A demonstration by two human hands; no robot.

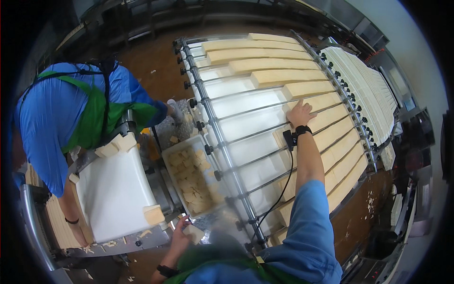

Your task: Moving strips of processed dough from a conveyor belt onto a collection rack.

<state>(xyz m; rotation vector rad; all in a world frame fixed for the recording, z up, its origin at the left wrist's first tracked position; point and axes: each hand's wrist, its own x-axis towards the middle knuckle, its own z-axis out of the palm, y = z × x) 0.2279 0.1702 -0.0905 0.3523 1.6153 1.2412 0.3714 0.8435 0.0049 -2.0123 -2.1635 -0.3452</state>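
My left hand (178, 237), low in the view, is closed on a pale, flat slice (194, 233) that looks like bread. A small dark purplish bit shows at its fingertips; I cannot make out what it is. My right arm reaches far across the conveyor. The right hand (301, 114), fingers spread, lies on the left end of one of the long pale-yellow loaves (321, 102). More long loaves (265, 55) lie side by side between thin metal guide rods on the white belt (236, 106).
A white bin (166, 154) of broken slices stands left of the conveyor's metal rail (208, 105). Further left, a co-worker in blue and green (66, 109) bends over a white board (113, 194). Another belt with pale rows (354, 71) runs at the far right.
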